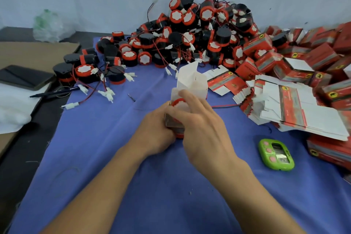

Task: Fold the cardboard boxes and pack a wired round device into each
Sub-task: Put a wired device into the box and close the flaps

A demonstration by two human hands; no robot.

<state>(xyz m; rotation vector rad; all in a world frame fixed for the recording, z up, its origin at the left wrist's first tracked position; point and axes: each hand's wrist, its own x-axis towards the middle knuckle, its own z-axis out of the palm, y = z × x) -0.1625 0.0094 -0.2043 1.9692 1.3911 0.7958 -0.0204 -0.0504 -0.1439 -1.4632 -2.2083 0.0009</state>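
A small cardboard box (190, 80) with its white top flaps standing open sits on the blue cloth (117, 157) at the centre. A red and black round device (177, 101) is partly inside its mouth. My left hand (157, 133) grips the box from the left side. My right hand (203, 121) covers the box from the right, its fingers lying over the device and the box mouth. The device's red and blue wire (226, 106) trails out to the right on the cloth. Much of the box is hidden by both hands.
A big heap of wired round devices (190, 34) fills the back. Flat box blanks (296, 106) and folded red boxes (303, 57) crowd the right. A green timer (276, 155) lies right of my hands. A pen (53, 93) and a dark phone (24, 77) lie left.
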